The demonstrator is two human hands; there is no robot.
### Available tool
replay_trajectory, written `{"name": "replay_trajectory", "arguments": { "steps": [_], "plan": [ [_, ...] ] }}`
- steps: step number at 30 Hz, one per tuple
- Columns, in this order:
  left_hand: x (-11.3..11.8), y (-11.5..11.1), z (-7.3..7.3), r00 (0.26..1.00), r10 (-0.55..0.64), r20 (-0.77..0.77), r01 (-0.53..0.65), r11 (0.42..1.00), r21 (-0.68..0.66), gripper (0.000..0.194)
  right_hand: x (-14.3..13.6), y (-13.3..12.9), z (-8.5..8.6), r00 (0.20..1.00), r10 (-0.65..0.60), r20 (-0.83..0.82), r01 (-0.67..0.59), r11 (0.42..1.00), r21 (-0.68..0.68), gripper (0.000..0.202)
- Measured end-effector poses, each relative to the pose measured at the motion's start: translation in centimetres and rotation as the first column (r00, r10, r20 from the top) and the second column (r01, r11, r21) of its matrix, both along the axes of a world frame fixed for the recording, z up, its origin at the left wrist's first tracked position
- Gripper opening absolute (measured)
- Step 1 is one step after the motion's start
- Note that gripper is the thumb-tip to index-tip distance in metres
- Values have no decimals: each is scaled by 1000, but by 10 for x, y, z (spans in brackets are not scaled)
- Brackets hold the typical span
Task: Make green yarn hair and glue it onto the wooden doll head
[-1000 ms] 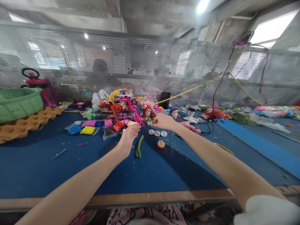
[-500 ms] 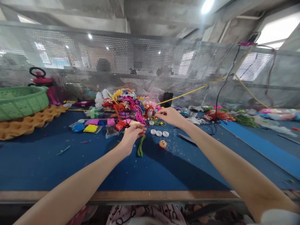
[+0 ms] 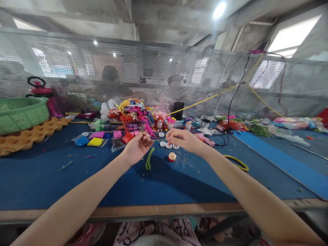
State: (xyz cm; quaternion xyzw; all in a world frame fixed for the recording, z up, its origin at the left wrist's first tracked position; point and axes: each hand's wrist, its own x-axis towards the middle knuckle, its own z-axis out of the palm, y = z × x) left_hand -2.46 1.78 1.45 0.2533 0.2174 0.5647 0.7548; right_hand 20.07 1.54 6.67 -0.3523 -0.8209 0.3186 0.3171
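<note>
My left hand [image 3: 137, 147] is raised over the blue mat, its fingers curled towards the thumb; whatever it may hold is too small to make out. Facing it, my right hand [image 3: 185, 140] has thumb and fingers drawn together, with no nameable thing showing between them. Below and between the hands lies a bundle of green yarn [image 3: 149, 160]. A small round head with a drawn face and red base [image 3: 172, 156] sits on the mat to its right. Several white round caps [image 3: 163, 144] stand just behind, some partly covered by my right hand.
A tangled heap of coloured yarn [image 3: 135, 112] and small dolls [image 3: 188, 123] stand at the back. Clay packets [image 3: 95, 141] lie left of the hands, beyond them a green basket [image 3: 23, 114] on an egg tray [image 3: 33, 135]. A yellow ring [image 3: 242, 165] lies under my right forearm.
My right hand has come down and nearer, from by the dolls to the white caps. My left hand has moved slightly left and its fingers are more curled. The view has shifted a little.
</note>
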Motion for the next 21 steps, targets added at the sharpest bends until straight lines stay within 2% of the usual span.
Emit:
{"name": "replay_trajectory", "arguments": {
  "steps": [1, 3, 6, 9, 12, 18, 21],
  "plan": [
    [-2, 2, -1, 1000, 12, 9, -12, 1000, 1, 28, 7, 1, -2, 989, 14, -144, -25, 997, -75, 29],
    [-4, 6, -4, 1000, 26, 10, -26, 1000, 0, 28, 18, 4, -7, 907, -2, -422, -91, 975, -202, 35],
    [0, 6, -9, 999, 33, -9, -33, 999, 0, 26, 28, 8, -18, 762, -127, -636, -103, 945, -312, 38],
    [4, 6, -12, 998, 57, -20, -57, 998, 3, 26, 33, 13, -26, 725, -220, -652, -32, 936, -351, 39],
    [3, 8, -11, 995, 95, -20, -95, 995, -9, 26, 41, 17, -27, 701, -253, -667, 5, 937, -349, 41],
    [-4, 13, -11, 985, 143, -96, -142, 990, 14, 24, 59, 22, -20, 571, -248, -782, -26, 947, -319, 46],
    [1, 9, -14, 966, 190, -177, -179, 981, 79, 12, 58, 18, -18, 521, -207, -828, -95, 950, -297, 46]
  ]
}}
